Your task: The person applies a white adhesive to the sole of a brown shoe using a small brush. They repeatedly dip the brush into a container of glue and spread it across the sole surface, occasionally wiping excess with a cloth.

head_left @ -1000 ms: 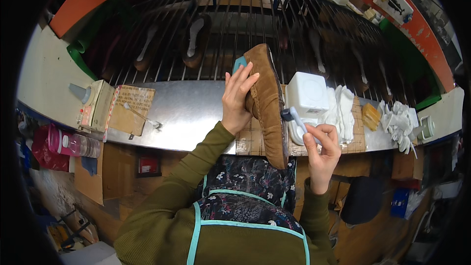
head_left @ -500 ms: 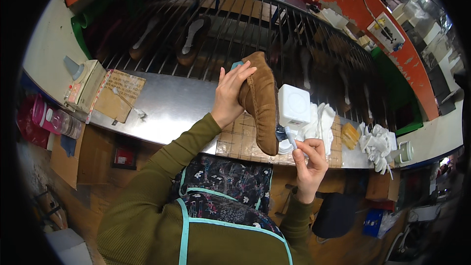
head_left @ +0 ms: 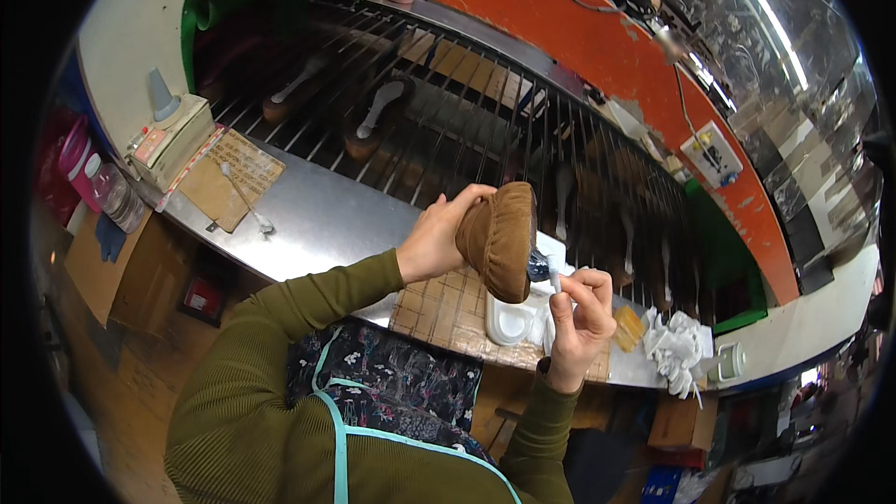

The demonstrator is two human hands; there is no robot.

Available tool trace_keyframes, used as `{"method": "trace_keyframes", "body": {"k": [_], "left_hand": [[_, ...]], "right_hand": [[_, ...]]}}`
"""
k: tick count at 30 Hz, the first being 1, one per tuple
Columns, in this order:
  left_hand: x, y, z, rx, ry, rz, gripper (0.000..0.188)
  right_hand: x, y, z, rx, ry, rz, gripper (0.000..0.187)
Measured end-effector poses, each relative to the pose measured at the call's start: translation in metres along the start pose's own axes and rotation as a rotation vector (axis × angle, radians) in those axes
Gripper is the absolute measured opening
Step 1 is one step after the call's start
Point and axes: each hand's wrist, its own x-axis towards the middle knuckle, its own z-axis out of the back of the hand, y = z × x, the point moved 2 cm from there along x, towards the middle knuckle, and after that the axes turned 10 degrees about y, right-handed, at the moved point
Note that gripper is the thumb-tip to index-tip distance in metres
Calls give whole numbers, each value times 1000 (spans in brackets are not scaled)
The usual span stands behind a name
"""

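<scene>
My left hand [head_left: 437, 235] grips a brown suede shoe [head_left: 509, 241] and holds it tilted above the bench, its underside facing right. Between the thumb and fingers of my right hand [head_left: 583, 322] is a small brush with a pale handle [head_left: 554, 278]. Its dark, wet-looking bristles meet the shoe's underside, which is mostly turned out of sight. Below the shoe sits a white plastic dish [head_left: 511, 324]. A white container [head_left: 551, 248] is partly hidden behind the shoe and brush.
Beyond the steel bench [head_left: 317, 189] runs a barred rack [head_left: 448, 121] with several shoe soles [head_left: 381, 110]. Cardboard [head_left: 229, 177] bearing a swab [head_left: 245, 194] lies left, beside a box [head_left: 173, 145]. A yellow sponge [head_left: 627, 329], white cloths [head_left: 674, 341] and a mug [head_left: 728, 362] stand right.
My left hand has turned the shoe, so it looks shorter from here and sits lower. The brush has stayed at its underside. The whole view has swung and tilted.
</scene>
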Motion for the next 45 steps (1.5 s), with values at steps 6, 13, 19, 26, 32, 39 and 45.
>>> {"method": "trace_keyframes", "body": {"k": [6,13,19,26,32,39,45], "left_hand": [[-10,-18,16,-128,191,83,82],[-24,-23,23,-312,495,154,99],[-34,-37,20,-780,755,286,105],[-45,-23,6,-905,936,361,97],[-55,-21,5,-982,989,542,86],[-82,32,18,-1376,523,327,100],[-85,88,5,-2018,328,185,67]], "right_hand": [[30,0,-9,-2,46,141,18],[53,0,-16,-1,101,210,19],[61,-8,-15,14,148,230,21],[58,-18,-8,127,309,200,19],[17,-51,17,206,150,-126,15],[-110,-80,62,-193,-70,-589,11],[-131,-83,44,-936,90,-556,6]]}}
